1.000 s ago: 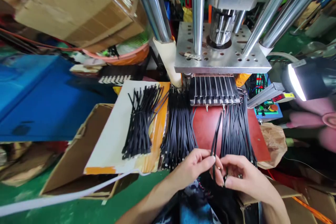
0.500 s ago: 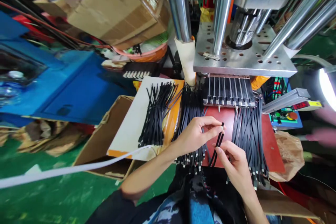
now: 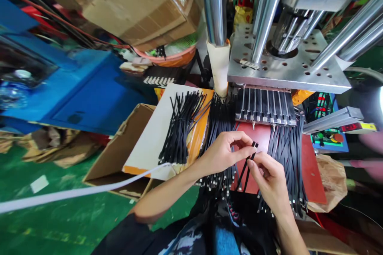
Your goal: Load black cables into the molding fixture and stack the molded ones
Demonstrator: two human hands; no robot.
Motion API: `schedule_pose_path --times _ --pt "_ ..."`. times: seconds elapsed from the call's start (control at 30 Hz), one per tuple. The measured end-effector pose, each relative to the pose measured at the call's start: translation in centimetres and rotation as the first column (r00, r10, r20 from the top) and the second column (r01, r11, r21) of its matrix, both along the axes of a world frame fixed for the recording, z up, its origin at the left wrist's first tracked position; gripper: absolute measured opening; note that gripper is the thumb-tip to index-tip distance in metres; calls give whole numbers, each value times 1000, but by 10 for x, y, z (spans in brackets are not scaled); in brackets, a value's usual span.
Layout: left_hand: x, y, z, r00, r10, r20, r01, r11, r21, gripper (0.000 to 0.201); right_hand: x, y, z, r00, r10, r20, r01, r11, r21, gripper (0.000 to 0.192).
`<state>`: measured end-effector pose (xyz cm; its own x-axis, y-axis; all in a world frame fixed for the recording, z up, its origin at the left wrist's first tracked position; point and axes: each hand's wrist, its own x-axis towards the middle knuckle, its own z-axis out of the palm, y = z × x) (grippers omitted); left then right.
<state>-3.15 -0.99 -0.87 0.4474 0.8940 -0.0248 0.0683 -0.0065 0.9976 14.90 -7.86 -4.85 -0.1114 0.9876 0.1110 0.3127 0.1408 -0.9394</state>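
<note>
My left hand [image 3: 229,153] pinches the upper end of a black flat cable [image 3: 247,175] between thumb and fingertips. Close below, the fingers of my right hand [image 3: 271,179] are closed on the same cable. Two dark strands hang beneath the fingers, over the red work surface [image 3: 312,167]; whether they belong to one folded cable or two, I cannot tell. A bunch of black cables [image 3: 220,131] with small metal ends lies under and beside my left hand. Another loose bunch of cables [image 3: 285,155] spreads beyond my right hand.
Behind the hands, a slotted metal fixture [image 3: 266,107] sits under the press's thick plate [image 3: 287,75]. A tied bundle of cables [image 3: 179,131] lies on a white board [image 3: 146,135] at left, above an open carton [image 3: 119,147]. A control box [image 3: 332,139] stands right.
My right hand has risen towards the left fingertips, so the two hands are closer together on the cable. The whole view has shifted slightly.
</note>
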Motion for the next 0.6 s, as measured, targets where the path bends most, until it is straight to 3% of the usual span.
schedule_pose_path --times 0.07,0.17,0.27,0.33,0.4,0.47,0.5,0.6 --pt "-1 4 1 999 20 -41 -16 995 96 16 -6 1 -7 1000 1 -31 -4 997 -74 27" --pt "-2 23 -7 983 165 -82 -136 950 282 17 -14 -9 -25 996 60 -71 -76 965 -252 35" --pt "-1 64 -27 935 343 -91 -253 825 505 13 -7 -17 -33 965 223 -136 -261 853 -452 40" --pt "3 99 -44 897 417 -144 -251 750 612 10 8 -4 -22 947 310 -86 -312 820 -480 42" --pt "10 134 -59 857 469 -214 -238 729 642 9 25 29 -2 944 324 58 -279 881 -382 45" --pt "14 159 -69 826 508 -245 -260 728 634 5 36 77 19 955 256 151 -220 950 -220 50" --pt "15 166 -72 820 522 -237 -279 724 630 1 37 103 28 961 223 165 -198 968 -155 50" --pt "3 160 -74 846 502 -180 -267 691 672 24 29 171 37 963 206 174 -197 978 -68 49"
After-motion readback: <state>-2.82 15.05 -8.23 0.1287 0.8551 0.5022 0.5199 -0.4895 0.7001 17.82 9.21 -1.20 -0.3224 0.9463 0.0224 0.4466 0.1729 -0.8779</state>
